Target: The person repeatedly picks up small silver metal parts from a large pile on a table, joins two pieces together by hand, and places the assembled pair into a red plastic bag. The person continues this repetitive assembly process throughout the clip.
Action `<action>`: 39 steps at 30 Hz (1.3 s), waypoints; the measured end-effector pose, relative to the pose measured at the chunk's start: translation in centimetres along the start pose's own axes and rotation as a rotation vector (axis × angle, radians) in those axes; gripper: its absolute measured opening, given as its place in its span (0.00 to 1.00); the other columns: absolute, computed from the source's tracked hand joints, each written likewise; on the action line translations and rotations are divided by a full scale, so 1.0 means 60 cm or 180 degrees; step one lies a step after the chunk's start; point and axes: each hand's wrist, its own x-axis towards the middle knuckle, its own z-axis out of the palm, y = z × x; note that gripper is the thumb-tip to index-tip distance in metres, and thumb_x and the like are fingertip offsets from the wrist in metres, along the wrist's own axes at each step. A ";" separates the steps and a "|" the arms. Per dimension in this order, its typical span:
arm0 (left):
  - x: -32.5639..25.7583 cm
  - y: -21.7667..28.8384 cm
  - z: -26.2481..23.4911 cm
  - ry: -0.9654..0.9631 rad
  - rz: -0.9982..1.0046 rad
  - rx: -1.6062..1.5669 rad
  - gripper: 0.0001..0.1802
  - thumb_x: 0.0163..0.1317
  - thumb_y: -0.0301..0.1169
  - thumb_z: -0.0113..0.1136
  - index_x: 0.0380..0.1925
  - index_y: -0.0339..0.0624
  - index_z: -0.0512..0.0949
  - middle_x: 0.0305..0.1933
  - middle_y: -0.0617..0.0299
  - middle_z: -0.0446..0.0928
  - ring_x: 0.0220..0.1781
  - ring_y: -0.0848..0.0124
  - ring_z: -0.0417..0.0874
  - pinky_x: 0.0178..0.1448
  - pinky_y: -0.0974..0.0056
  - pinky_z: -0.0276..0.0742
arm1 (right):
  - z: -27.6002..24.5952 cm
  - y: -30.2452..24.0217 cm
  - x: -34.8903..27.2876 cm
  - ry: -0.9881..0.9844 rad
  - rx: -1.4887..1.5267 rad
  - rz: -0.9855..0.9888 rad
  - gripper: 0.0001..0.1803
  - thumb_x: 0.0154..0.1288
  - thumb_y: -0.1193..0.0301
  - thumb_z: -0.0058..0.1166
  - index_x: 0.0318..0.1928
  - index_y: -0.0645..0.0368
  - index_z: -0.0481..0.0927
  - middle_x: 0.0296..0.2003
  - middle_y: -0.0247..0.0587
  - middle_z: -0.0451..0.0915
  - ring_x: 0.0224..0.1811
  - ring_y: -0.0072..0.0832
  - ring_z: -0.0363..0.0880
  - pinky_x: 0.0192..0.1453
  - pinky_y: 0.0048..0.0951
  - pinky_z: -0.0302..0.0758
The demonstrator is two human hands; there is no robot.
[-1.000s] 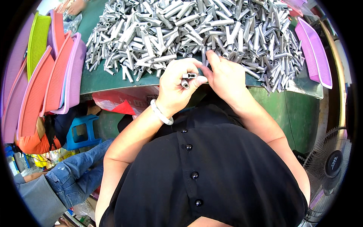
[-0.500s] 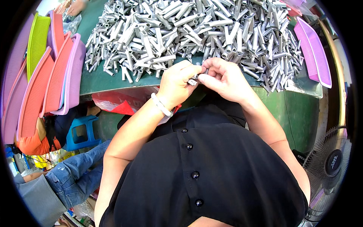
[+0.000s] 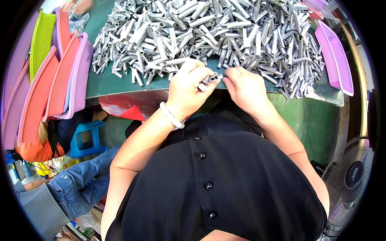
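A green table (image 3: 120, 82) carries a wide heap of silver tubes (image 3: 209, 32) across its far side. At its near edge the left hand (image 3: 189, 88) grasps one small tube (image 3: 211, 78); the right hand (image 3: 245, 88) pinches its right end. Pink and orange trays (image 3: 52, 80) lean at left, purple trays (image 3: 335, 60) at right. A fan (image 3: 350, 176) stands near right, a blue stool (image 3: 86, 138) below left.

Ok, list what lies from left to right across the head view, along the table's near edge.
Stacked pink and orange plastic trays → left hand → small metal tube held between both hands → right hand → purple tray.
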 end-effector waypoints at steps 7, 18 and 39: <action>-0.001 0.000 0.005 -0.0090 -0.0112 -0.0089 0.08 0.46 0.21 0.67 0.26 0.37 0.76 0.31 0.58 0.78 0.30 0.70 0.79 0.33 0.69 0.74 | -0.001 0.008 -0.022 0.0749 -0.0126 0.0377 0.12 0.54 0.68 0.61 0.34 0.57 0.72 0.26 0.40 0.74 0.24 0.38 0.76 0.27 0.35 0.73; -0.001 0.007 0.016 -0.0433 -0.1264 -0.0952 0.10 0.55 0.22 0.55 0.39 0.36 0.76 0.33 0.59 0.81 0.34 0.80 0.77 0.40 0.73 0.74 | 0.008 0.026 -0.025 0.0981 0.0343 0.0582 0.09 0.53 0.70 0.64 0.29 0.59 0.76 0.23 0.38 0.76 0.21 0.34 0.76 0.25 0.31 0.71; 0.019 0.032 0.018 -0.0988 -0.2771 -0.2462 0.12 0.58 0.32 0.65 0.39 0.39 0.80 0.27 0.68 0.78 0.24 0.82 0.76 0.26 0.78 0.69 | 0.004 -0.002 -0.067 0.0934 0.3617 0.1362 0.04 0.61 0.80 0.56 0.37 0.65 0.78 0.30 0.34 0.79 0.25 0.16 0.76 0.30 0.17 0.74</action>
